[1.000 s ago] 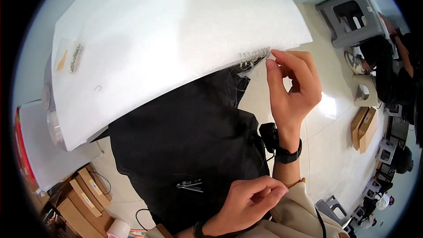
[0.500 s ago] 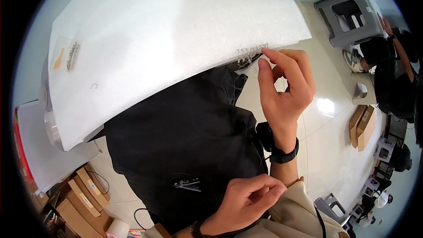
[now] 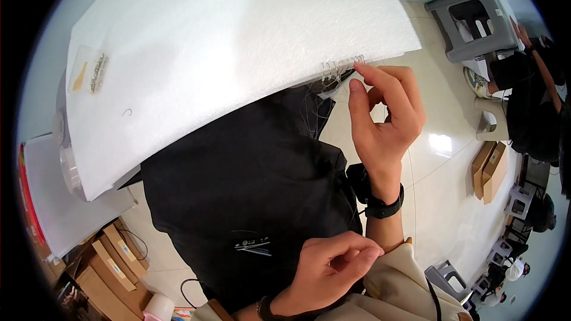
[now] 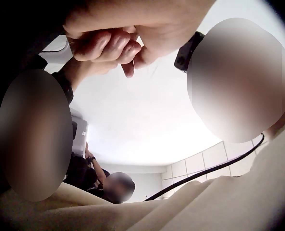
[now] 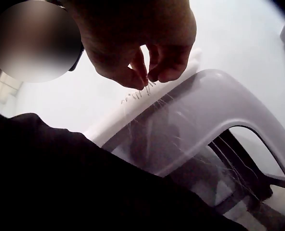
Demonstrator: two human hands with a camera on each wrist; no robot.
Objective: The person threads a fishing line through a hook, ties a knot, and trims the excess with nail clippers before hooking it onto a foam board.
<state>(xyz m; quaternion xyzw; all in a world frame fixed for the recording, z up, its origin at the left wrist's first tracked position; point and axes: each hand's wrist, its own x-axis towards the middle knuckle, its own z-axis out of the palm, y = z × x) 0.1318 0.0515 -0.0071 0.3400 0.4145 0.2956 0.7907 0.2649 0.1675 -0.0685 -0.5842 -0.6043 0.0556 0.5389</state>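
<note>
A row of small fish hooks (image 3: 333, 71) with thin clear fishing lines (image 3: 309, 110) hangs along the near edge of a white foam sheet (image 3: 196, 41). My right hand (image 3: 389, 116) is at the right end of this row, index finger and thumb curled toward each other. In the right wrist view its fingertips pinch a hook (image 5: 147, 88) at the foam edge. Low over my lap, my left hand (image 3: 324, 273) has thumb and index finger pressed together and the other fingers curled. Anything between those fingertips is too fine to make out.
A loose hook (image 3: 126, 112) and a small clear packet (image 3: 89, 74) of metal pieces lie on the foam's left side. Black cloth (image 3: 238, 190) covers my lap. Cardboard boxes (image 3: 113, 261) stand lower left; a grey stool (image 3: 476, 24) and another person (image 3: 523, 95) are at right.
My right hand has shifted slightly left against the foam edge, staying at the end of the hook row. The left hand keeps its pinch and has barely moved.
</note>
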